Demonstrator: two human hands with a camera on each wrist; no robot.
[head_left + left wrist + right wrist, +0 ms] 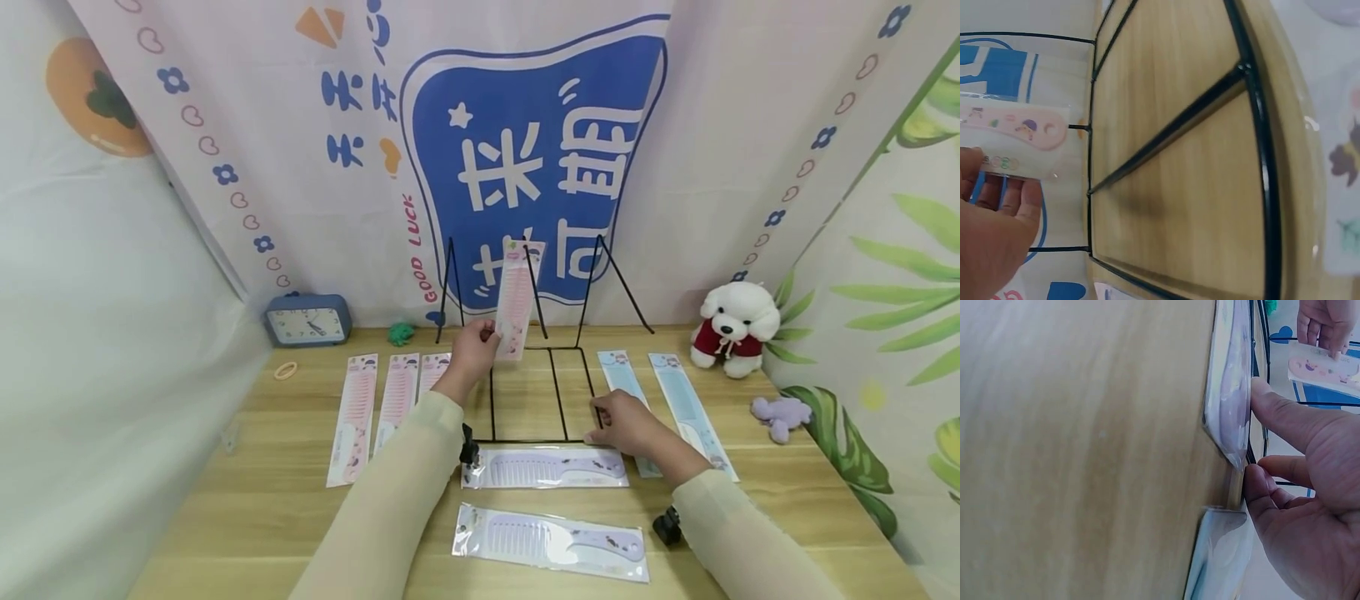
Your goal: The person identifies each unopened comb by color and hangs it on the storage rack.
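Note:
My left hand (472, 360) pinches a pink comb in a clear packet (516, 296) by its lower left edge. The packet stands nearly upright, by the hooked prongs at the back of a black wire rack (532, 441). At the rack's front right corner my right hand (633, 427) holds the wire between thumb and fingers. In the left wrist view the comb's handle end (1050, 129) shows beyond the fingers. Just in front of the rack lies a packeted purple comb (536, 468), with a second purple comb (551, 543) nearer me.
Several packeted pink combs (356, 417) lie left of the rack. Two blue combs (692, 408) lie on its right. A blue clock (309, 321), green toy (401, 333) and small ring (286, 370) stand back left; a plush dog (737, 329) and purple toy (782, 417) are at right.

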